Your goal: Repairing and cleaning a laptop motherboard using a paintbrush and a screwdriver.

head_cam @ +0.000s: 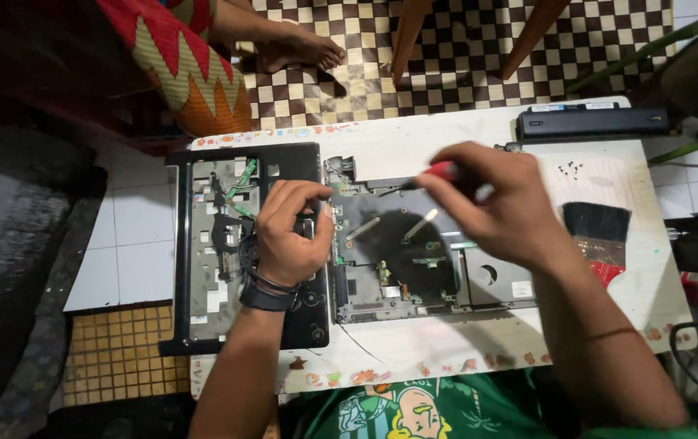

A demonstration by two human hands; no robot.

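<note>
An opened laptop base (398, 268) with bare circuit parts lies on a low white table (446, 146). To its left lies a detached black laptop cover (203, 244), inner side up. My left hand (292, 232) rests curled on the seam between cover and base, pressing down; whether it grips anything is hidden. My right hand (491, 203) holds a red-handled screwdriver (434, 173), its tip pointing left onto the base's upper left part.
A black laptop battery (593, 123) lies at the table's far right edge. A black-bristled brush with a red handle (597, 232) and several tiny screws (570, 169) lie to the right. Another person's bare foot (300, 49) rests on the checkered floor beyond.
</note>
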